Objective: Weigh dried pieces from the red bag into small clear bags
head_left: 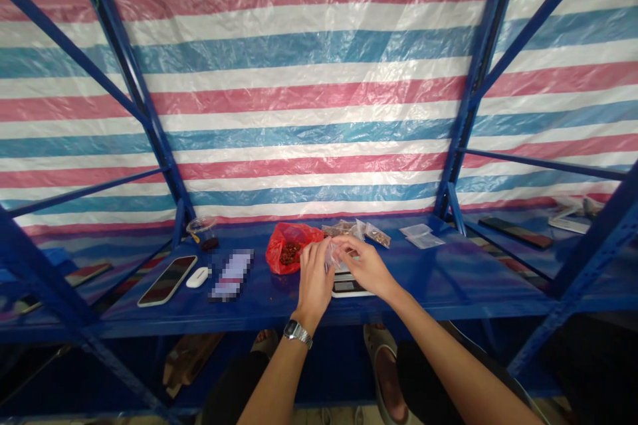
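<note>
Both my hands meet over a small white digital scale (349,285) on the blue shelf. Between their fingers is a small clear plastic bag (331,254). My left hand (315,275), with a watch (298,333) on its wrist, pinches the bag's left side. From the right, my right hand (366,262) has its fingers closed at the bag's other side. An open red plastic bag (292,249) of small brown pieces lies just left of my hands. Behind them rest several filled clear packets (377,234). Most of the scale's top is hidden by my hands.
Flat clear bags (421,236) lie to the right on the blue shelf (473,279). At left are a phone (168,281), a white case (197,277), a pixelated phone-like object (233,275) and a clear cup (204,234). Blue posts (451,166) and a striped sheet (309,99) stand behind.
</note>
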{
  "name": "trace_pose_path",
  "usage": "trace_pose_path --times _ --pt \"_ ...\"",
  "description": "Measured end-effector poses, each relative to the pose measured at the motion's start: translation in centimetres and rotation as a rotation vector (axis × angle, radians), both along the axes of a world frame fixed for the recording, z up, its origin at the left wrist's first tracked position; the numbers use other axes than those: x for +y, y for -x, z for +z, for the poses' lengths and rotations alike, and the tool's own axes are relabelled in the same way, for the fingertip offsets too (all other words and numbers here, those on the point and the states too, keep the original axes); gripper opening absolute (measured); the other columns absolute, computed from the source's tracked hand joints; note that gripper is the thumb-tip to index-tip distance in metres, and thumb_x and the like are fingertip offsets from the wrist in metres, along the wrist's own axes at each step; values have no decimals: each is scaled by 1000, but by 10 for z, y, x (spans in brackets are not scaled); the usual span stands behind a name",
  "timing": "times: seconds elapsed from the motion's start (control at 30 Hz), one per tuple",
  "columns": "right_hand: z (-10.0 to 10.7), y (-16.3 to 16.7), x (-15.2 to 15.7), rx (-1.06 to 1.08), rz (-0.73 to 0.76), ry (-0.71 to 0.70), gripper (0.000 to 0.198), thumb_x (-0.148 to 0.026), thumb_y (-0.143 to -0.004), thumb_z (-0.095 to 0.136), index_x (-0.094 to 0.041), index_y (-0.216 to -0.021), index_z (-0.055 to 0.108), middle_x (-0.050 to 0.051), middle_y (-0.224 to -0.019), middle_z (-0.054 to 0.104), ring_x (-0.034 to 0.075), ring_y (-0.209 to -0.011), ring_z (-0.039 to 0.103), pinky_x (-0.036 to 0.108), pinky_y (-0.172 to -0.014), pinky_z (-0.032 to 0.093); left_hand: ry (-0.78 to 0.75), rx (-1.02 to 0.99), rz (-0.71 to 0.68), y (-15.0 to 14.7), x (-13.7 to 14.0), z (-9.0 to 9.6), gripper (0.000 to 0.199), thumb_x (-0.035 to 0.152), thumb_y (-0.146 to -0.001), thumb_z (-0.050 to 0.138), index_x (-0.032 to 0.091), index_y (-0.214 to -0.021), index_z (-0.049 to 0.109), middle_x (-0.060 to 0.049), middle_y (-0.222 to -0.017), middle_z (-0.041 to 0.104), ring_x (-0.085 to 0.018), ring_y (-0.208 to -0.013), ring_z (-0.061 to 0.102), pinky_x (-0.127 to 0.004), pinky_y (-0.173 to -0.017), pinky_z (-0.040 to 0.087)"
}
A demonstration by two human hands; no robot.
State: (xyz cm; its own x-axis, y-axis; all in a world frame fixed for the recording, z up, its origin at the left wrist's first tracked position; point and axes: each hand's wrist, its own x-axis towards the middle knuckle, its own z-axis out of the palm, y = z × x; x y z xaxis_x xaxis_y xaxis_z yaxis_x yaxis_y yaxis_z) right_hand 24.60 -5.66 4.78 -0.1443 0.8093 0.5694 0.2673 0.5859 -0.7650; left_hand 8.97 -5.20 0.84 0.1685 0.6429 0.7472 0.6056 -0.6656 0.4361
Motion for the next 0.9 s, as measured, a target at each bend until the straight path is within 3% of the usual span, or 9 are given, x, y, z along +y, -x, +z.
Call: trace_pose_path --times 0.13,0.27,0.53,0.8,0.9 --pt "2 -4 -1 24 -127 -13 28 -38 -94 59 -22 -115 68 0 -78 70 16 -67 63 30 -67 51 11 -35 -27 -12 -1 8 53 12 -92 58 25 -143 49 -10 -135 61 -28 -128 49 -49 -112 40" --pt "8 -13 3 -109 -247 -62 26 -31 -92 58 -24 -116 66 -2 -77 67 16 -66 60 30 -67 48 57 -90 -40 -23 -1 19 39 13 -93 58 25 -131 57 -8 -128 64 -27 -123 54 -45 -106 44" --pt "18 -17 11 -29 -332 -87 13 -30 -94 54 -22 -100 63 -1 -72 67 17 -63 60 29 -63 46 69 -72 -54 -38 4 43 36 5 -96 48 25 -123 61 -5 -124 70 -22 -116 60 -42 -105 42" --pt "6 -5 3 -144 -262 -50 17 -30 -97 52 -24 -105 65 0 -81 70 18 -71 63 30 -70 48 47 -121 -16 -19 20 -2 29 20 -106 41 21 -123 64 -7 -119 73 -22 -112 65 -42 -101 45" --pt "9 -3 -3 -209 -210 -53 20 -29 -100 50 -25 -110 66 1 -85 71 19 -77 65 31 -71 49 5 -127 -13 -15 25 -7 28 24 -106 44 22 -125 64 -8 -121 73 -24 -113 65 -43 -101 46"
